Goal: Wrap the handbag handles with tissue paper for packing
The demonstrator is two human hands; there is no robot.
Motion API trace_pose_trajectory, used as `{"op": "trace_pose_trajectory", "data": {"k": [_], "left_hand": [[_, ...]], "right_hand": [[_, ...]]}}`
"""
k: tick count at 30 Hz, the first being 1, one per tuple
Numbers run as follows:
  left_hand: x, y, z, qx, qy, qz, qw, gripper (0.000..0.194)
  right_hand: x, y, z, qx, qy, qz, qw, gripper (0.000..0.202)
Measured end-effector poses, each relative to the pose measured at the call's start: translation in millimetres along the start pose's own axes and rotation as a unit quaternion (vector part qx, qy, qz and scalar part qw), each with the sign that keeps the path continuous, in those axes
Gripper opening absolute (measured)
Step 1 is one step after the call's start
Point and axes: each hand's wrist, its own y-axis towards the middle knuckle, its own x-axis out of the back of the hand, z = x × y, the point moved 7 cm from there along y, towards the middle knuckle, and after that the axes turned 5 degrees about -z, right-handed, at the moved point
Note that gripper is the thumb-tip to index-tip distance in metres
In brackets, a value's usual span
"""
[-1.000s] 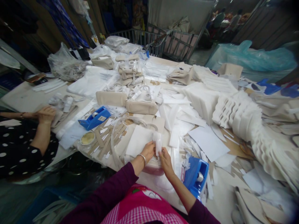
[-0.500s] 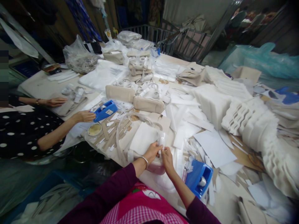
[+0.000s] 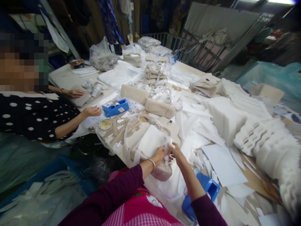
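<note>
A pale handbag point(image 3: 162, 172) lies on the table right in front of me, with a white foam sheet point(image 3: 150, 141) over its flap. My left hand point(image 3: 160, 154) is closed around a strap wrapped in clear plastic point(image 3: 167, 161) at the bag's right side. On the same wrapped strap, the fingers of my right hand point(image 3: 176, 153) pinch its upper end. A looped strap in clear wrap point(image 3: 128, 135) arches up from the bag's left side. By my right forearm stands a blue tape dispenser point(image 3: 208, 185), partly covered by the arm.
A co-worker's hand point(image 3: 92, 111) is near another blue tape dispenser point(image 3: 117, 107) on the left. Beige bags point(image 3: 160, 108) lie beyond mine. Stacked white foam point(image 3: 218, 116) and a white sheet point(image 3: 224, 160) are at the right. A blue crate point(image 3: 63, 161) stands below left.
My view has swung left, so the scene sits further right. My right hand has shifted up along the wrapped strap. The co-worker's hand has drawn away from the far tape dispenser.
</note>
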Motion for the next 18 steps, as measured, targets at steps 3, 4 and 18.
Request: {"op": "trace_pose_trajectory", "data": {"k": [3, 4, 18], "left_hand": [[2.0, 1, 4, -0.009, 0.005, -0.017, 1.000, 0.023], [3.4, 2, 6, -0.012, 0.008, -0.027, 1.000, 0.022], [16.2, 1, 19, 0.022, -0.038, -0.129, 0.991, 0.029]], "right_hand": [[-14, 8, -2, -0.056, 0.094, 0.034, 0.993, 0.050], [-18, 9, -2, -0.054, 0.113, 0.036, 0.991, 0.049], [-10, 20, 47, 0.154, -0.285, -0.155, 0.933, 0.043]]}}
